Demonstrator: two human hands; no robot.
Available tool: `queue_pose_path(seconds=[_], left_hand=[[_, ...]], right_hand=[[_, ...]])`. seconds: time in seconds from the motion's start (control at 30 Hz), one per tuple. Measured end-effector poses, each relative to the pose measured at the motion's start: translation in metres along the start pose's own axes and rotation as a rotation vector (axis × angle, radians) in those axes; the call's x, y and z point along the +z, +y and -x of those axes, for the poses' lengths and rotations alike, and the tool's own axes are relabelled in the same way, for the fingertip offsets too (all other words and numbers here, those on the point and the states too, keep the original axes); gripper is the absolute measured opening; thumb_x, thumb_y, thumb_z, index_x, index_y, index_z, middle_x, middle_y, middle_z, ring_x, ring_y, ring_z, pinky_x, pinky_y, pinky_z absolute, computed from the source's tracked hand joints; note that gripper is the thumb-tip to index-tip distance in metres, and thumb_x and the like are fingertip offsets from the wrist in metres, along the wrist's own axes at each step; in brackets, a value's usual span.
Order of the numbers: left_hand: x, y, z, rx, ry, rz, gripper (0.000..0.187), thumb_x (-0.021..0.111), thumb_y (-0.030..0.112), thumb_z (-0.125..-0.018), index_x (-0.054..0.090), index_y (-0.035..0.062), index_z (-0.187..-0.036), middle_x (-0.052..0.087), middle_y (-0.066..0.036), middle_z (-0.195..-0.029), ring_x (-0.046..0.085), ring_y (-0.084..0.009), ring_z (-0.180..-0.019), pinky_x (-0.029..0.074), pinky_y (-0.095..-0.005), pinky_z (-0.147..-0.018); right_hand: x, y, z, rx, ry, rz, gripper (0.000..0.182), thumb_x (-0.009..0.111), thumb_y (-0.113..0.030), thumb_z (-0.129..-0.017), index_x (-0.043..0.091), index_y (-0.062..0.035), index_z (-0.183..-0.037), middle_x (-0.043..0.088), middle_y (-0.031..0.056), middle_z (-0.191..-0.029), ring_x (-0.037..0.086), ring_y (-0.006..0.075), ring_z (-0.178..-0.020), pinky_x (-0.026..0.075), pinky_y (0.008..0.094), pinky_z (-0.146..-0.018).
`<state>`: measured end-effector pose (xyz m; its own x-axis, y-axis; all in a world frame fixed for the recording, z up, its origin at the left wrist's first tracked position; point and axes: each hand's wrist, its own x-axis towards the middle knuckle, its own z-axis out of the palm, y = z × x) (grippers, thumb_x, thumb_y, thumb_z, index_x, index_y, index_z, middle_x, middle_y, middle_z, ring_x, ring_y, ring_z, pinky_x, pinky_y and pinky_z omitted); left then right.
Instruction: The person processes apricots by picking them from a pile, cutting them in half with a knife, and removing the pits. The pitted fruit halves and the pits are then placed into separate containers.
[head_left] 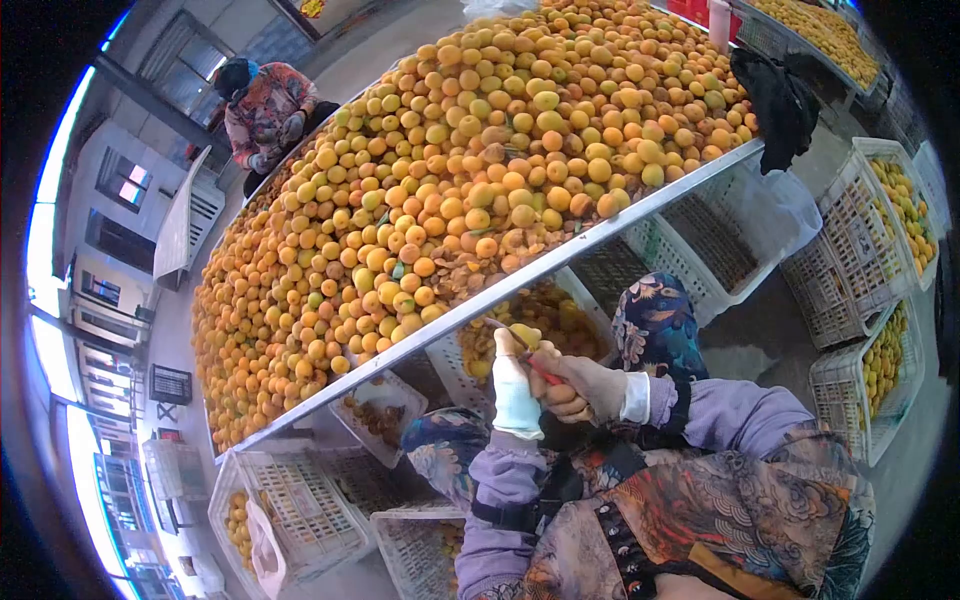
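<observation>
My left hand point(515, 385), in a whitish glove, is closed around a yellow-orange fruit point(524, 336) at its fingertips. Close against it, my right hand point(585, 385), gloved too, grips a tool with a red handle point(545, 371); a thin curved metal part shows by the fruit. Both hands are just outside the metal edge point(470, 312) of a table heaped with orange and yellow fruit point(500, 150). Below them a white crate point(455, 368) holds pulpy fruit pieces point(560, 315).
Across the table at the upper left sits a person point(268, 110) in a patterned jacket. A black bag point(775, 100) hangs over the right corner. White crates point(835, 270) of fruit stand at the right, others point(300, 500) at the lower left.
</observation>
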<state>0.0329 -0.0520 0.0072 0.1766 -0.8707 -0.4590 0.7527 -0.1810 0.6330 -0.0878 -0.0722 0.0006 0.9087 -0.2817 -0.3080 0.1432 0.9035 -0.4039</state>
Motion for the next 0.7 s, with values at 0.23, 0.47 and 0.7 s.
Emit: queue_pose_path(seconds=[0.23,0.47,0.7], left_hand=[[-0.024,0.007,0.002,0.491,0.016,-0.596,0.042,0.052,0.037,-0.091,0.053,0.0011,-0.112,0.059,-0.007,-0.091,0.057,-0.0166,-0.078,0.048,-0.0312,-0.071],[-0.006,0.013,0.022,1.244,-0.111,-1.545,0.049,0.064,0.037,-0.08,0.054,0.0019,-0.112,0.061,-0.014,-0.085,0.059,-0.0323,-0.074,0.046,-0.0403,-0.067],[-0.007,0.002,0.012,1.2,0.08,-1.539,0.043,0.054,0.041,-0.085,0.056,0.0029,-0.103,0.059,-0.012,-0.07,0.057,-0.0327,-0.063,0.045,-0.0404,-0.058]], right_hand=[[0.015,-0.032,0.019,-0.351,0.344,0.359,0.042,0.044,-0.052,-0.091,0.052,-0.0105,-0.088,0.044,-0.0006,-0.051,0.037,0.0097,-0.034,0.026,0.0243,-0.031],[0.006,-0.025,-0.02,-0.512,0.443,0.351,0.035,0.05,-0.039,-0.092,0.06,-0.006,-0.092,0.056,0.0005,-0.078,0.051,0.0069,-0.07,0.044,0.0234,-0.062],[0.012,-0.015,-0.031,-0.679,0.443,0.214,0.018,0.055,-0.025,-0.092,0.056,-0.0072,-0.09,0.053,-0.0046,-0.078,0.048,0.0028,-0.07,0.041,0.0193,-0.06]])
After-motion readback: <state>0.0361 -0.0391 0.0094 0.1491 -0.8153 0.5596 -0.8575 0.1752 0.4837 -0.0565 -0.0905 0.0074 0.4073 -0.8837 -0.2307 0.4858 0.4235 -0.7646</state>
